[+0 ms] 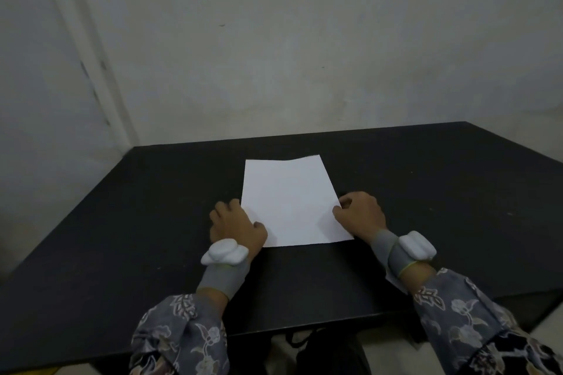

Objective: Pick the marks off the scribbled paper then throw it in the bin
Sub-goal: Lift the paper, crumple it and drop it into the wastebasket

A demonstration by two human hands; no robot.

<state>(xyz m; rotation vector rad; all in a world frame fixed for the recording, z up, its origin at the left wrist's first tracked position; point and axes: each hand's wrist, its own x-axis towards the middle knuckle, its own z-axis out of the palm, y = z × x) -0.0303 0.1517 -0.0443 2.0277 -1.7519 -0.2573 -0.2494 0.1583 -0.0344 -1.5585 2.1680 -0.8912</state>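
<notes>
- The left hand (236,224) lies at the left edge of the paper (292,201), near its lower left corner. Its fingers are curled, knuckles up, and the thumb lies on top of the sheet; whether it pinches the edge or only rests on it cannot be told.
- The right hand (359,213) sits at the paper's right edge, about halfway along. Its fingers are curled too, with thumb and forefinger tips at the edge; a true pinch cannot be made out.
- Each wrist wears a grey band (222,278) with a white pod (224,251) on top.
- Floral sleeves (179,335) cover both forearms, which reach in from the near edge.
- The paper lies flat on the table (122,237), near the middle, between the two hands. Its far edge lifts in a slight wave. The face turned up looks plain white; any marks on it are too faint to see.
- The table is black and matte, set into a corner.
- A pale wall (304,39) stands behind it and on the left.
</notes>
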